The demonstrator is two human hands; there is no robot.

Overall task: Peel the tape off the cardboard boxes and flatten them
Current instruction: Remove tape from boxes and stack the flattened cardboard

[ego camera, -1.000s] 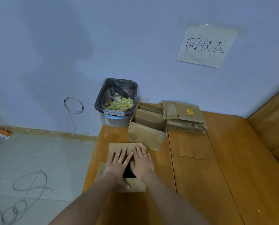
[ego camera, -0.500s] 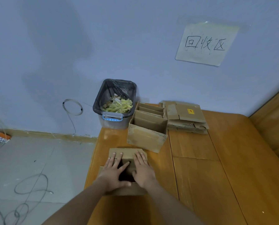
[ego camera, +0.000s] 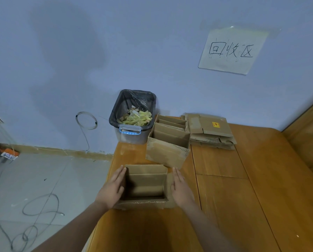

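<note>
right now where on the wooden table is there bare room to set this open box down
Bare wood on the wooden table: right of the open brown cardboard box, which sits between the left hand and right hand, and below the flattened cardboard stack. Crowded at the back: upright cardboard box, black-lined bin.

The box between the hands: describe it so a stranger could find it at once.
On the wooden table, near its left edge, sits the open box. The left hand and right hand flank its sides. Unlike the boxes behind and the flattened stack, it is nearest the person.
</note>
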